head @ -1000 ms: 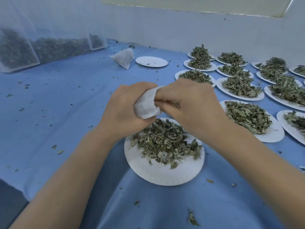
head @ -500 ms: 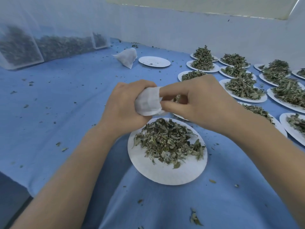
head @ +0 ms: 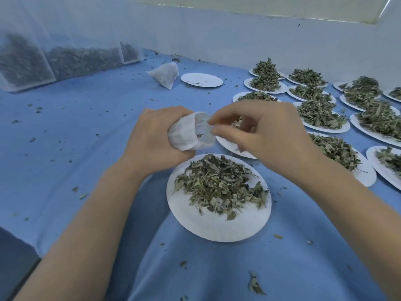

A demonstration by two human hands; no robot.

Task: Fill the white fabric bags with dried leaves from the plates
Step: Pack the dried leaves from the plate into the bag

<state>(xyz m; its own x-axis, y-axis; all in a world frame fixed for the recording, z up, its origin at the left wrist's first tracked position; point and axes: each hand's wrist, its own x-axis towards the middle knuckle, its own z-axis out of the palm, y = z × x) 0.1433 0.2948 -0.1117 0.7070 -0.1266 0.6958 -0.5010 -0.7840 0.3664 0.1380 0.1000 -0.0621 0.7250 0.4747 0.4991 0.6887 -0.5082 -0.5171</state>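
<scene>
Left hand (head: 152, 137) grips leaf-flecked bag (head: 186, 133); right hand (head: 264, 135) pinches its rim.

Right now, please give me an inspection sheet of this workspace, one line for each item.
Surface: blue cloth, leaf crumbs scattered.
Job's things: white fabric bag, mouth open; nearest plate under it, holding dried leaves; more heaped plates to the right.
Clutter: filled bag; nearly bare plate.
Hands: left hand grips the bag; right hand pinches its rim.
Cables: nothing seen.
Surroundings: white wall; mesh containers of leaves.
</scene>
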